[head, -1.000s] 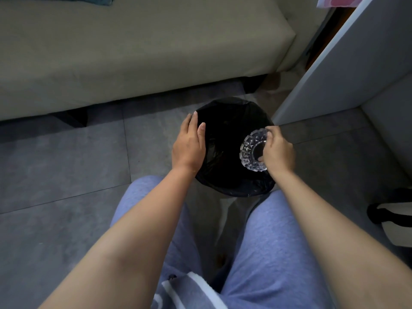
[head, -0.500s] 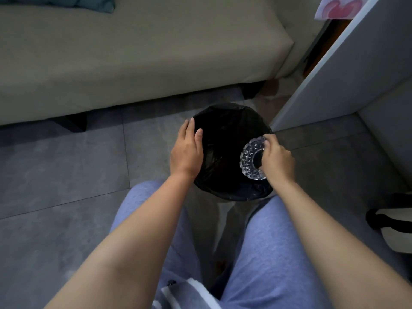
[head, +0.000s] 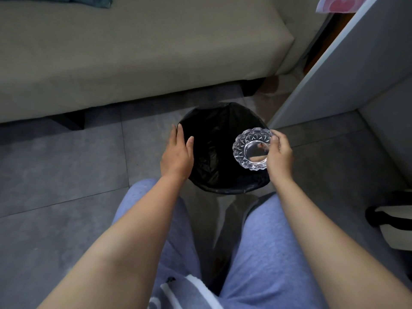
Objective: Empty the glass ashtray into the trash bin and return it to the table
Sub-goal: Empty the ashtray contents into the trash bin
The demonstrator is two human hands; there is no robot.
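Looking down from the head camera, one beige sofa (head: 133, 52) spans the far side, standing on a grey tiled floor (head: 55, 170), with a bit of teal cloth (head: 89, 0) at its top edge. Two bare forearms reach forward over two legs in light blue trousers (head: 263, 253).

On the left, the left hand (head: 177, 156) lies flat, palm down, on the left rim of the one trash bin (head: 214, 166). Its fingers (head: 180, 136) are straight and close together, pointing away from the person, and they clasp nothing; the thumb lies over the edge of the black liner.

The bin is round, lined in black plastic, and stands on the floor between the knees and the sofa. What lies inside it cannot be made out in the dark.

One glass ashtray (head: 253, 149) hangs over the right part of the bin's opening, touching only the right hand. It is round, so it has no long axis; its cut-glass rim is scalloped, and its hollow faces up toward the camera, tipped a little.

The right hand (head: 279, 156) pinches the ashtray's right rim, thumb on the upper face and the other fingers curled beneath.

Further right, one pale cabinet panel (head: 347, 70) rises beside the bin, and one white bag with a black strap (head: 388, 216) sits at the frame's edge.
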